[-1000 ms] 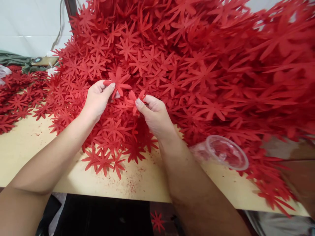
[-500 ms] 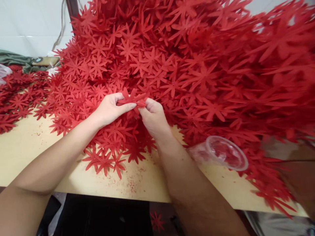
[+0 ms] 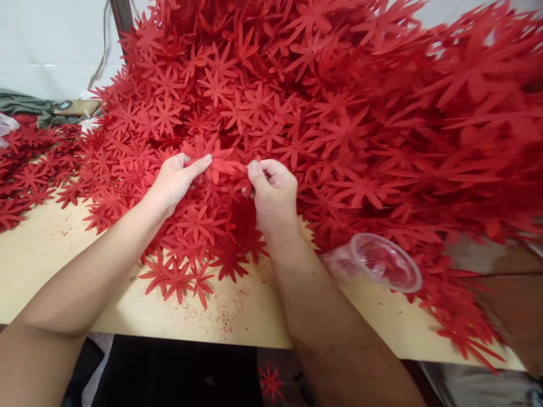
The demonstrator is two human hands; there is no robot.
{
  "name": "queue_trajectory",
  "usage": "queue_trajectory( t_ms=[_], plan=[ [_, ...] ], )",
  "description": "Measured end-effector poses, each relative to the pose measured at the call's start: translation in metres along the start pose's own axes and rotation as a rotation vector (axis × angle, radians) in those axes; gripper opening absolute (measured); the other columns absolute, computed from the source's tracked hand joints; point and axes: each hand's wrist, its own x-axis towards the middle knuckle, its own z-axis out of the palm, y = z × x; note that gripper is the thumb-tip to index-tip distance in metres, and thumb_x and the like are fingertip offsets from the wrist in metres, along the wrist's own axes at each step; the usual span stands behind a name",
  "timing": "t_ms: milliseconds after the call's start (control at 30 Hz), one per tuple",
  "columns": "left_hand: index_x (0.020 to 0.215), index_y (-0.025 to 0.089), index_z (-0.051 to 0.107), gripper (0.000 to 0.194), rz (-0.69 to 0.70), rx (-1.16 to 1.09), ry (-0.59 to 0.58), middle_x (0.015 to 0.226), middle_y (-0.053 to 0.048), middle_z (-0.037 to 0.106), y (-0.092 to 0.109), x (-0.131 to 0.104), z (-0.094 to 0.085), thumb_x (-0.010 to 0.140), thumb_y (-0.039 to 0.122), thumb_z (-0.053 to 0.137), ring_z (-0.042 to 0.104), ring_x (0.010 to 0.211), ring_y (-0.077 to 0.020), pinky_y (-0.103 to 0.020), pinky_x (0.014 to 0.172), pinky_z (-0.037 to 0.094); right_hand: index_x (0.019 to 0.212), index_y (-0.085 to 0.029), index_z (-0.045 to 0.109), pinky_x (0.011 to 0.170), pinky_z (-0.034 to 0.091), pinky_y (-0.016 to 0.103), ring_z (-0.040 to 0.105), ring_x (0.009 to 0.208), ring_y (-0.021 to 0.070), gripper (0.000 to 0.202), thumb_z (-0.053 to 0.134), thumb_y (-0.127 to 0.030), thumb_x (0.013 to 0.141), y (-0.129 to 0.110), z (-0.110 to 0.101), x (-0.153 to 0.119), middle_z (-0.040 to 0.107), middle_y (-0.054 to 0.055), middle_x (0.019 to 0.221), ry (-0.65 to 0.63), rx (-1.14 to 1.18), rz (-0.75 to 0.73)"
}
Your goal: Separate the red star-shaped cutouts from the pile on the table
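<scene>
A red fabric flower [image 3: 218, 161] with long narrow petals is stretched between my hands, in front of a big heap of similar flowers [image 3: 263, 107]. My left hand [image 3: 175, 180] pinches its left side, thumb on top. On the other side, my right hand [image 3: 275, 189] is closed, thumb against the curled fingers, at the petal tips; the exact bit in its pinch is too small to make out. Whether the held piece is one layer or several, I cannot tell. More loose flowers [image 3: 178, 277] lie just below my hands.
To the right of my right forearm, a clear plastic cup [image 3: 384, 263] lies tipped on the pale tabletop [image 3: 127, 299]. Darker red flowers [image 3: 34, 175] spread at the left, near a green cloth [image 3: 21, 102]. One flower [image 3: 270, 381] lies below the table edge.
My hands have moved apart: the left one leftward, the right one slightly right. The flower, bunched up before, now lies flatter and more spread between them.
</scene>
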Motion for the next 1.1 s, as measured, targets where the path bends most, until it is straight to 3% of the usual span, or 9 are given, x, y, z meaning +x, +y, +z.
queue_trajectory(
  t_ms=[67,133,200,267,367,500,633,800,1100],
  plan=[
    [0.060,0.015,0.053,0.030,-0.015,0.000,0.027,0.051,0.004,0.057,0.000,0.001,-0.002,0.069,0.033,0.075,0.048,0.046,-0.0058,-0.020,0.049,0.038,0.065,-0.020,0.052,0.041,0.035,0.019,0.039,0.043,0.0034,0.029,0.064,-0.043,0.076,0.005,-0.004,0.004,0.044,-0.007,0.054,0.032,0.002,-0.013],
    [0.064,0.015,0.054,0.029,-0.034,0.001,0.003,0.056,0.003,0.061,0.001,0.000,-0.002,0.069,0.034,0.075,0.052,0.049,-0.0067,-0.020,0.051,0.041,0.081,-0.022,0.058,0.044,0.042,0.019,0.049,0.050,0.0056,0.022,0.064,-0.043,0.077,0.010,-0.005,0.005,0.053,-0.004,0.066,-0.003,-0.033,-0.061],
    [0.067,0.015,0.054,0.028,-0.043,0.018,-0.034,0.058,0.003,0.062,0.001,-0.003,0.002,0.069,0.033,0.076,0.053,0.049,-0.0064,-0.020,0.052,0.043,0.106,-0.027,0.058,0.058,0.052,0.023,0.062,0.074,0.0112,0.033,0.063,-0.043,0.078,0.012,-0.006,0.005,0.062,0.001,0.091,-0.064,-0.093,-0.155],
    [0.067,0.015,0.053,0.027,-0.053,0.060,-0.069,0.055,0.004,0.060,0.001,-0.006,0.007,0.070,0.031,0.075,0.052,0.046,-0.0055,-0.019,0.051,0.043,0.123,-0.031,0.052,0.077,0.056,0.030,0.059,0.106,0.0176,0.045,0.059,-0.046,0.080,0.011,-0.006,0.004,0.059,0.004,0.116,-0.105,-0.129,-0.240],
    [0.065,0.015,0.053,0.026,-0.073,0.111,-0.101,0.049,0.004,0.057,-0.001,-0.009,0.013,0.072,0.029,0.073,0.049,0.043,-0.0048,-0.019,0.048,0.040,0.122,-0.031,0.054,0.091,0.053,0.035,0.053,0.121,0.0203,0.044,0.049,-0.053,0.084,0.005,-0.007,0.004,0.057,0.002,0.124,-0.110,-0.079,-0.218],
    [0.063,0.013,0.054,0.021,-0.077,0.080,-0.119,0.048,0.005,0.056,-0.003,-0.009,0.015,0.074,0.021,0.070,0.046,0.041,-0.0033,-0.016,0.047,0.037,0.095,-0.023,0.065,0.091,0.052,0.034,0.063,0.101,0.0169,0.043,0.056,-0.060,0.076,-0.001,-0.002,0.002,0.067,0.002,0.100,-0.175,0.039,-0.095],
    [0.065,0.012,0.056,0.016,-0.085,0.050,-0.116,0.047,0.005,0.057,-0.004,-0.008,0.014,0.079,0.012,0.063,0.047,0.042,-0.0026,-0.015,0.048,0.037,0.078,-0.019,0.061,0.077,0.053,0.027,0.060,0.074,0.0104,0.040,0.071,-0.055,0.064,0.002,0.004,-0.002,0.062,-0.002,0.074,-0.228,0.043,-0.032],
    [0.065,0.013,0.054,0.018,-0.088,0.097,-0.081,0.046,0.005,0.057,-0.005,-0.005,0.014,0.080,0.015,0.063,0.047,0.042,-0.0038,-0.016,0.048,0.037,0.073,-0.019,0.059,0.065,0.048,0.023,0.053,0.062,0.0065,0.039,0.072,-0.055,0.063,0.004,0.003,-0.001,0.058,-0.005,0.067,-0.180,-0.001,-0.015],
    [0.057,0.016,0.056,0.025,0.024,0.127,-0.135,0.048,0.003,0.057,-0.006,-0.006,0.016,0.077,0.026,0.067,0.049,0.046,-0.0064,-0.019,0.055,0.042,0.066,-0.018,0.057,0.051,0.042,0.020,0.045,0.049,0.0043,0.036,0.070,-0.053,0.066,0.001,0.005,-0.001,0.052,-0.006,0.056,-0.053,0.025,0.008]
  ],
)
